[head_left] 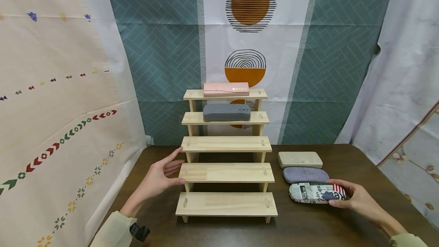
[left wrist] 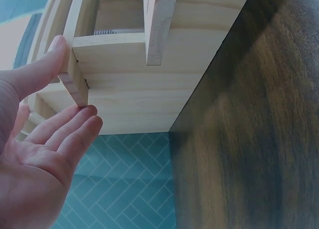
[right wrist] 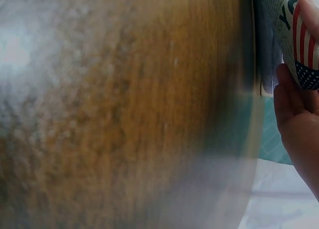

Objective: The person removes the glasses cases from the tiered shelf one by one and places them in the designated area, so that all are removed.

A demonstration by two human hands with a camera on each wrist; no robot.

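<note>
The printed case (head_left: 308, 193) lies right of the rack (head_left: 226, 172), at or just above the table (head_left: 308, 228); contact can't be told. Its long axis runs side to side, roughly along the steps, and it reaches leftward from the right hand (head_left: 358, 201), the nearer one, whose thumb and fingers pinch its right end. The left hand (head_left: 156, 182) grips a step's left end between thumb and fingertips. The rack is pale, grained wood; the case is rounded, with newsprint and flag patterns. Behind it sit a soft-looking lilac case (head_left: 305, 175) and a boxier cream case (head_left: 300, 158).
</note>
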